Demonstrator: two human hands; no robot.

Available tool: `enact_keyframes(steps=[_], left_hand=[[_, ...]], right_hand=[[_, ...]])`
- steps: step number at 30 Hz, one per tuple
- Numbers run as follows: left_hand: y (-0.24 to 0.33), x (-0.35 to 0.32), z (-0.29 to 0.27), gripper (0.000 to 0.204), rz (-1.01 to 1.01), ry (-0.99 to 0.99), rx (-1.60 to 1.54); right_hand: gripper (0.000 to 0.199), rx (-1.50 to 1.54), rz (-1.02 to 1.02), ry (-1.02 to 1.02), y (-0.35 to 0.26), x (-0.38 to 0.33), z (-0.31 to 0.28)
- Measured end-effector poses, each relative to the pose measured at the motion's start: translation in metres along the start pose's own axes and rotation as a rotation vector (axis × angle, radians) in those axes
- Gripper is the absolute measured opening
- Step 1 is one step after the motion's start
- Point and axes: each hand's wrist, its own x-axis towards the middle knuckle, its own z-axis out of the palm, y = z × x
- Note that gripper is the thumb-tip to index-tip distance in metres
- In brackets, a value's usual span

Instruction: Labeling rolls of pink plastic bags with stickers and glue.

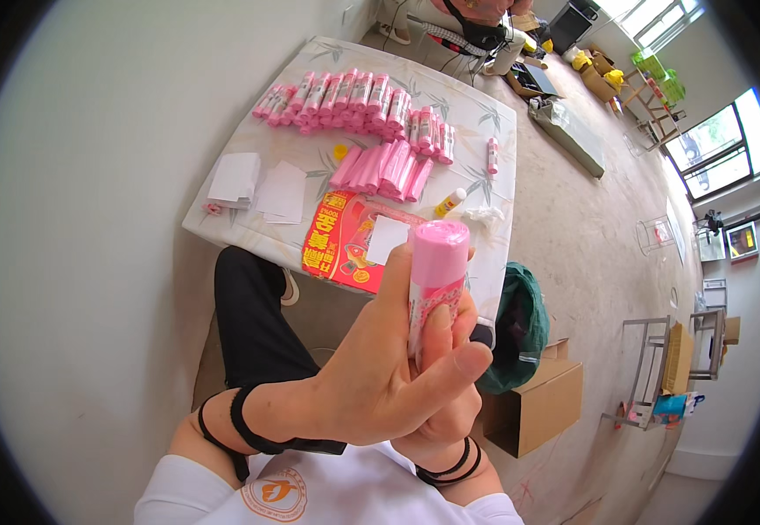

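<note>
Rolling step is judged underway: pink roll [437, 276] is clamped upright between both hands [397, 367], steady pressing needed above table [485, 188].

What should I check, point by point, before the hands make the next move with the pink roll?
1. Roll held firmly: ok. The left hand wraps the pink roll, and the right hand presses in behind it.
2. Roll upright: ok, only slightly tilted.
3. Patterned wrap closed all around: cannot tell; the fingers cover its lower part.
4. Bare place on the table: ok, near the single pink roll.
5. Glue bottle standing: not ok, it lies on its side.
6. White paper sheets at hand: ok.
</note>
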Motion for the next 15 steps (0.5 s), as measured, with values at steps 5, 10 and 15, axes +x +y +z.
enact_keyframes(steps=[5,10,15], left_hand=[[0.003,0.001,0.004,0.048,-0.016,0.042,-0.003],[0.002,0.001,-0.001,0.039,-0.089,0.102,-0.009],[0.001,0.001,0.002,0.036,-0.082,0.12,-0.045]], right_hand=[[0.046,-0.048,0.038,-0.097,-0.003,-0.004,-0.004],[0.053,-0.052,-0.001,-0.15,0.005,-0.002,-0.001],[0.055,-0.021,-0.062,-0.136,0.015,-0.013,0.001]])
